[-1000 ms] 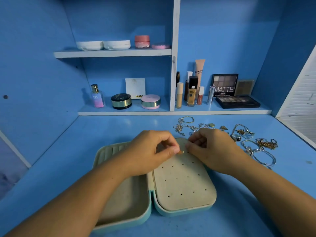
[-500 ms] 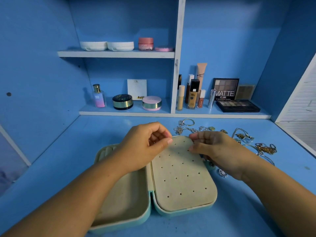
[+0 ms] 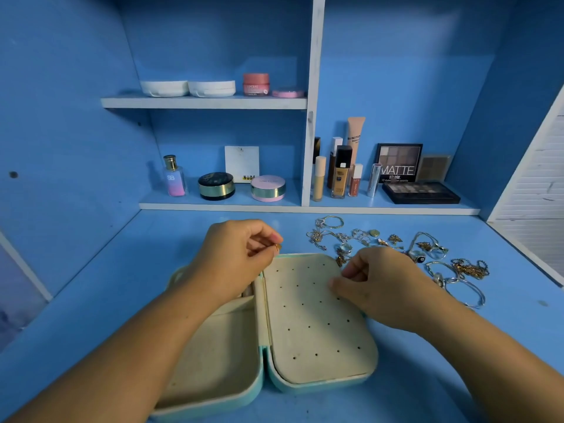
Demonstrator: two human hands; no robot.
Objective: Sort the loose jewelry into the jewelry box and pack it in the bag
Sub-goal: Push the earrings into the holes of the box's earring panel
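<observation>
The left hand (image 3: 238, 254), now drawn apart from the right hand (image 3: 378, 285) (curled; whether it holds anything is unclear), pinches a small gold piece (image 3: 277, 247) just above the open jewelry box (image 3: 320, 387) on the tabletop (image 3: 122, 285); pinning apparently remains, loose jewelry (image 3: 470, 268) waiting nearby.

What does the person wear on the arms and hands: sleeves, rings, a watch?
Nothing visible. The left hand and right hand have no rings or gloves; both forearms are bare to the picture's edge, without sleeves, watch or bracelet.
</observation>
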